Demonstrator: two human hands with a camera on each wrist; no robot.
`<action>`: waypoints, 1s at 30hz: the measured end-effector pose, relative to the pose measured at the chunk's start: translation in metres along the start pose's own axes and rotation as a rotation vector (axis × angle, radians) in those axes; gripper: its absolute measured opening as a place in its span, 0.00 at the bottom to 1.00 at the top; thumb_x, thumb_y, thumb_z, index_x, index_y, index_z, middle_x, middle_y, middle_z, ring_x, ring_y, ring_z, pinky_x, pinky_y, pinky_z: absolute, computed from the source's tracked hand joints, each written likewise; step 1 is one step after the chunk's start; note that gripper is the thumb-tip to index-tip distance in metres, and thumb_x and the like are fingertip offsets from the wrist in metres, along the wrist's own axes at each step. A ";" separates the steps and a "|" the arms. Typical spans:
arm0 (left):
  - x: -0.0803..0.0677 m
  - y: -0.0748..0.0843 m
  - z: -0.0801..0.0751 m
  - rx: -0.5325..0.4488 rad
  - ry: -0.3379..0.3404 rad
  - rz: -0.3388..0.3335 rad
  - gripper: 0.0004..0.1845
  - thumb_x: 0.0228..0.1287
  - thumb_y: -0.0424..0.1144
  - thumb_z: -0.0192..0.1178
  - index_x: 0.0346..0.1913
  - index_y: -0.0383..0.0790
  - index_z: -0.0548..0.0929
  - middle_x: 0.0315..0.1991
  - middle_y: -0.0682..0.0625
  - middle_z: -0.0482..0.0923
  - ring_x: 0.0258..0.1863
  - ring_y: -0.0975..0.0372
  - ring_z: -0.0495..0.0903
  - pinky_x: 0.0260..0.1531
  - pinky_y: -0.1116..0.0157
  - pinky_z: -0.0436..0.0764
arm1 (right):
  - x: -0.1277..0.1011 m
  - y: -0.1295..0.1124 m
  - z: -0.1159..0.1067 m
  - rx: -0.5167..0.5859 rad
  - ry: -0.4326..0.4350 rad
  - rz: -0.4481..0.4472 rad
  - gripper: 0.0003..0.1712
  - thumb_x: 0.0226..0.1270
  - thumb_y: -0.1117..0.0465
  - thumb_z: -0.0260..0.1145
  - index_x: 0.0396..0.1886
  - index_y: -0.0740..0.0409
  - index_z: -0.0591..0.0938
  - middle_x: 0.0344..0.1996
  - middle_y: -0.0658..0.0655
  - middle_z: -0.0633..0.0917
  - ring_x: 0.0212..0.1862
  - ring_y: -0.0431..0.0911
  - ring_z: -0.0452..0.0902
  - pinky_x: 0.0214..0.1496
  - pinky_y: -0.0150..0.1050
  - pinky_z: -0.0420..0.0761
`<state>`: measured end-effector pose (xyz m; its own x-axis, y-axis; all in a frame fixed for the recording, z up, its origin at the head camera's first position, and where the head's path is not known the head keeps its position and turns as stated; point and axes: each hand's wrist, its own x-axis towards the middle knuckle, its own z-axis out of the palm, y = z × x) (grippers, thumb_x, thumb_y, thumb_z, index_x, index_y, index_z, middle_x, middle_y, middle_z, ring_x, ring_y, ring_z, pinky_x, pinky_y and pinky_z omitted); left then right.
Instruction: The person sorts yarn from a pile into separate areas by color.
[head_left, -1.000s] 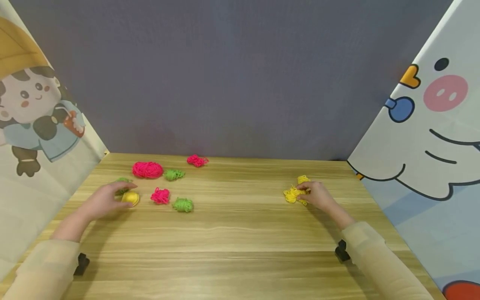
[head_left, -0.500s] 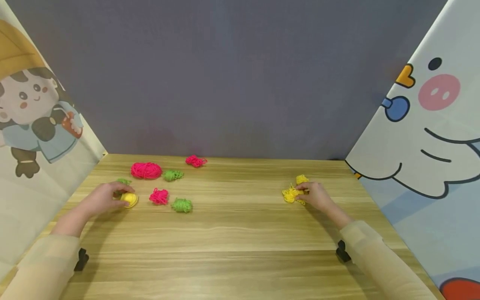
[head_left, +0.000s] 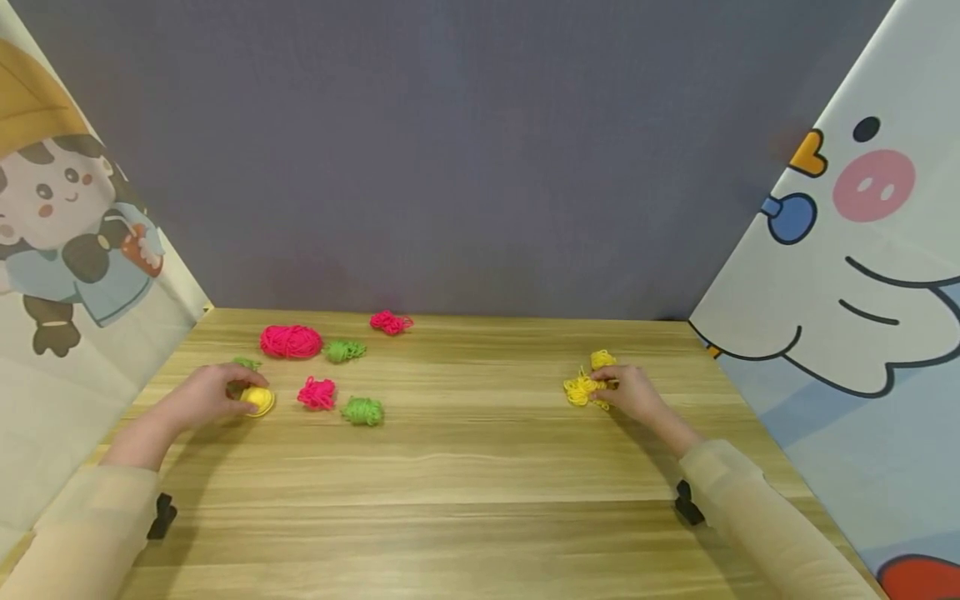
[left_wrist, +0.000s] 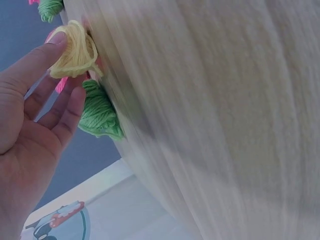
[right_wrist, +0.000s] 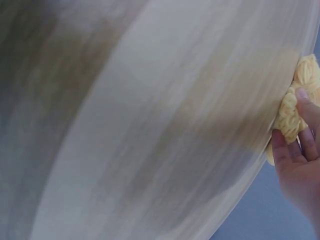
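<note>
**Left hand and right hand pinched at opposite sides!**

Out to the left, the forearm reached forward and inward in its pale sleeve, the palm tipped towards its wrist camera. Half-open, that hand had a yellow ball of yarn grasped at the fingertips, thumb across its top, the other fingers loosely bent. Just behind them sat a green bundle, partly covered by the hand in the head view.

And over on the right! That arm angled in across the table, wrist low, thumb and fingers nearly together, gripping the edge of a loose yellow tangle. Another yellow bundle lay just beyond the knuckles. Whether either held piece had left the wood, the views could not tell.

Between the two hands, nearer the left, a pink clump and a green roll lay side by side, well apart from the right hand.
</note>
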<state>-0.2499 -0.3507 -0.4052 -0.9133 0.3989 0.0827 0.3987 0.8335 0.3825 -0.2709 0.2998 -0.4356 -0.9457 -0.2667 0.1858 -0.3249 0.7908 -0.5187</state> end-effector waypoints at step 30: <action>0.011 0.033 -0.019 0.025 0.093 0.081 0.16 0.46 0.33 0.73 0.42 0.36 0.84 0.36 0.49 0.82 0.34 0.59 0.78 0.30 0.64 0.79 | 0.003 0.003 0.002 0.010 -0.021 0.012 0.15 0.51 0.67 0.73 0.41 0.67 0.85 0.39 0.66 0.84 0.40 0.55 0.81 0.36 0.39 0.84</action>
<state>-0.2482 -0.3260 -0.3743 -0.8814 0.4290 0.1976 0.4722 0.8098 0.3482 -0.2747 0.3001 -0.4384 -0.9496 -0.2685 0.1617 -0.3130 0.7883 -0.5296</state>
